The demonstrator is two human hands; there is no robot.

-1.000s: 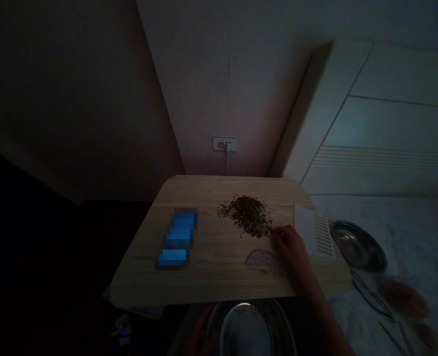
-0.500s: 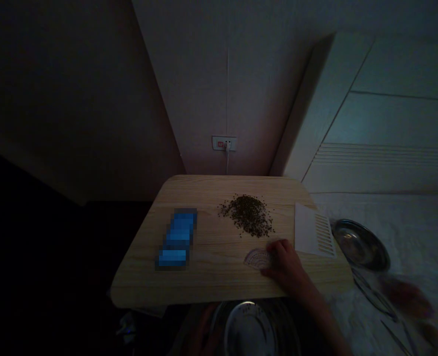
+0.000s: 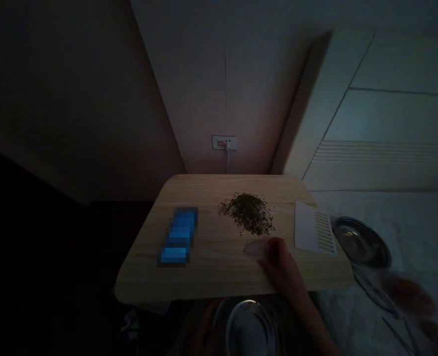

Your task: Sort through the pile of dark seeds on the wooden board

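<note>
My right hand (image 3: 278,259) is over the front right of the wooden table, its fingers closed on the right end of a clear semicircular protractor (image 3: 255,248), blurred now. Just beyond the protractor lies a loose pile of small dark green beans or seeds (image 3: 249,212), with single ones scattered round its edges. Below the table's front edge, my left hand (image 3: 204,329), dim and partly hidden, grips the left side of a shiny metal bowl (image 3: 250,331). A few dark specks show inside that bowl near its far rim.
A pixelated blue rectangle (image 3: 177,237) lies on the table (image 3: 211,282) at left. A white slotted board (image 3: 305,227) lies at the right edge. Beyond it, a second metal bowl (image 3: 362,242) rests on pale cloth, near thin dark tools (image 3: 376,296) and a blurred reddish shape (image 3: 408,294).
My right hand has shifted slightly left and turned, and the protractor in it is now blurred. The left hand, the bowls and the pile stay about where they were.
</note>
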